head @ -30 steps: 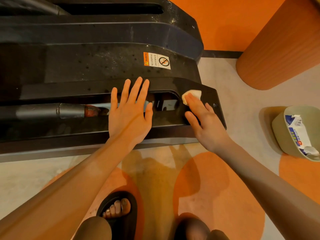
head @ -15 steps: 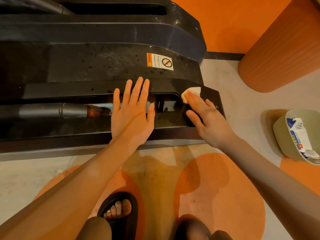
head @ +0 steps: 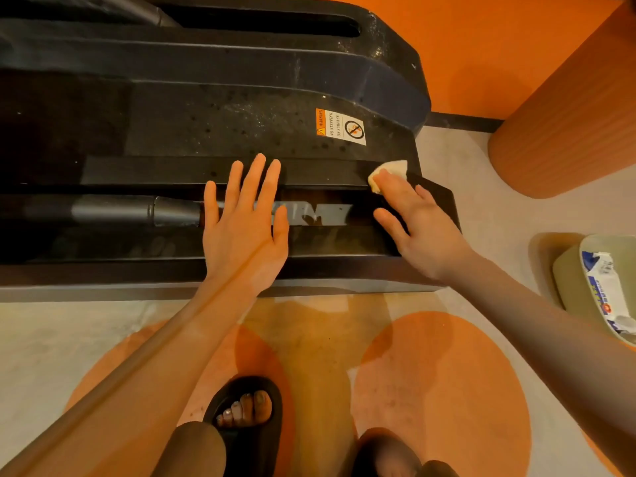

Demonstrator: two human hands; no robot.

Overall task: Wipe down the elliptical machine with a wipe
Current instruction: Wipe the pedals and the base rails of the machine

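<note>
We are partway through the wiping, and by the look of things a good deal is left. Our right hand (head: 421, 228) presses the small cream wipe (head: 390, 170) under straight fingers onto the upper ledge near the end of the elliptical machine (head: 206, 132), just below the warning sticker (head: 340, 127); only a corner of the wipe shows past the fingertips. Our left hand (head: 244, 232) lies flat and spread on the lower rail housing, holding nothing, fingers reaching over the slot where the metal rail (head: 137, 211) runs. The broad black panel above carries specks and pale dust, so we judge that it has not been cleaned, and the far rail at the top looks dusty too. A pack of wipes (head: 605, 290) sits in a pale green bin (head: 564, 280) on the floor to our right, should a fresh one be needed.
</note>
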